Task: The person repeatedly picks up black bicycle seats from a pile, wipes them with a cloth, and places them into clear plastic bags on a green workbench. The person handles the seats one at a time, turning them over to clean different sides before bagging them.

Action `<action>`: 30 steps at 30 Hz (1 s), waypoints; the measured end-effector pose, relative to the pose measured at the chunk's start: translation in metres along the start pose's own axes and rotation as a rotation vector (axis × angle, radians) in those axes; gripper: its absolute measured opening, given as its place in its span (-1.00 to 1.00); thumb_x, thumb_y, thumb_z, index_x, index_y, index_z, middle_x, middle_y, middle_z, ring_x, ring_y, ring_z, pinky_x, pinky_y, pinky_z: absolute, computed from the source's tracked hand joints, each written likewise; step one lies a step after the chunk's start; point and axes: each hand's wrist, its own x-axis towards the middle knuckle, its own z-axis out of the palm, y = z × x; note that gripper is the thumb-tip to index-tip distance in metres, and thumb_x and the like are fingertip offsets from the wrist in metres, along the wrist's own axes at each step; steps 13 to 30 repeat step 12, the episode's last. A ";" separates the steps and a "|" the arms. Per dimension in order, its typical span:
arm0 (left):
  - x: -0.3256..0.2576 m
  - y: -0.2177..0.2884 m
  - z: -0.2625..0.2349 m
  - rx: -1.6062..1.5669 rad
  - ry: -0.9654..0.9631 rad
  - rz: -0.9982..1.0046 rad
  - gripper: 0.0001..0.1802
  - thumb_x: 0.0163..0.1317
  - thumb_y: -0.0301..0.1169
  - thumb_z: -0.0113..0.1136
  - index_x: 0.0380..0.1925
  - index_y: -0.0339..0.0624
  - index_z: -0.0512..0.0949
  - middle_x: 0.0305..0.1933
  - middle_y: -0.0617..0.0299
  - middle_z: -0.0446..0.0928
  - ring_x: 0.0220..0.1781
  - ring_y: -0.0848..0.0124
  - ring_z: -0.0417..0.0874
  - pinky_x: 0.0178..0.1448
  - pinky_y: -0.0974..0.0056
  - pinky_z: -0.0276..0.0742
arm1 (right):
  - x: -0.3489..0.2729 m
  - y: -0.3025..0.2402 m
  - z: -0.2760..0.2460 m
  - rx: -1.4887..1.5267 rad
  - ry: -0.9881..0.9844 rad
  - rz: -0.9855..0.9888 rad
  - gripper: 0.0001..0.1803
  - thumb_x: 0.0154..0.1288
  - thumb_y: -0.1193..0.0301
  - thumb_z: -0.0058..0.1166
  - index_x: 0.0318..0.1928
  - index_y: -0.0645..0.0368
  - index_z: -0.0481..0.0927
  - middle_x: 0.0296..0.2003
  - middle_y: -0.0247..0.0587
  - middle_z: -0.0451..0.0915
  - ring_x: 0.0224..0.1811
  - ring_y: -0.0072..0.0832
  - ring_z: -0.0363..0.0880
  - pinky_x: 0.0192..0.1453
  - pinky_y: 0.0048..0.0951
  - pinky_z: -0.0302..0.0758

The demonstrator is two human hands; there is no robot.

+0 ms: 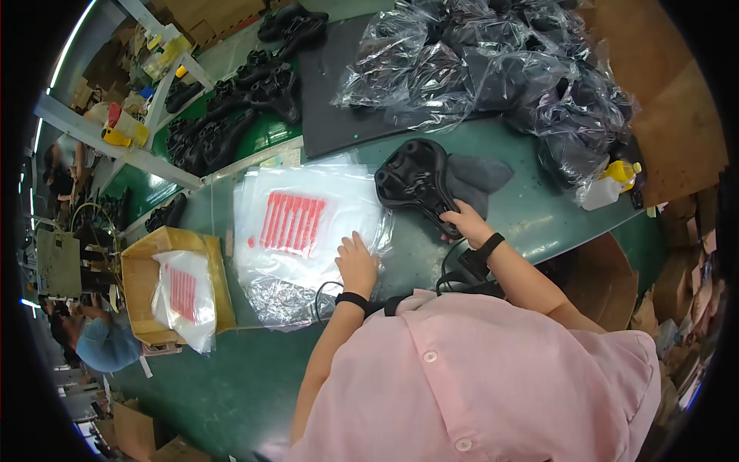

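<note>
My right hand point(468, 222) grips the narrow nose of a black bicycle saddle point(416, 179), whose underside faces up. Beneath and beside the saddle lies a dark grey cloth point(479, 179) on the green table. My left hand point(356, 262) rests with fingers stretched out on the right part of a stack of clear plastic bags point(346, 202) printed in red. Both wrists wear black bands.
Bagged black saddles point(493, 69) are heaped at the far right on a dark mat point(331, 100). Loose saddles point(269, 85) lie at the far left beyond a metal frame. A cardboard box point(138, 285) holding more bags stands left. A yellow-capped bottle point(604, 191) sits right. Another person point(108, 343) works at far left.
</note>
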 end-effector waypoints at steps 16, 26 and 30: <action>0.002 -0.001 0.041 0.185 -0.085 0.058 -0.27 0.00 -0.32 0.28 0.19 -0.27 0.22 -0.03 -0.08 0.41 0.11 0.09 0.42 -0.12 0.13 0.63 | 0.038 0.040 -0.014 0.448 -0.216 0.213 -0.61 0.22 0.39 0.00 -0.03 0.43 0.40 -0.19 0.13 0.55 -0.21 -0.09 0.63 -0.23 -0.13 0.65; 0.002 -0.001 0.041 0.185 -0.085 0.058 -0.27 0.00 -0.32 0.28 0.19 -0.27 0.22 -0.03 -0.08 0.41 0.11 0.09 0.42 -0.12 0.13 0.63 | 0.038 0.040 -0.014 0.448 -0.216 0.213 -0.61 0.22 0.39 0.00 -0.03 0.43 0.40 -0.19 0.13 0.55 -0.21 -0.09 0.63 -0.23 -0.13 0.65; 0.002 -0.001 0.041 0.185 -0.085 0.058 -0.27 0.00 -0.32 0.28 0.19 -0.27 0.22 -0.03 -0.08 0.41 0.11 0.09 0.42 -0.12 0.13 0.63 | 0.038 0.040 -0.014 0.448 -0.216 0.213 -0.61 0.22 0.39 0.00 -0.03 0.43 0.40 -0.19 0.13 0.55 -0.21 -0.09 0.63 -0.23 -0.13 0.65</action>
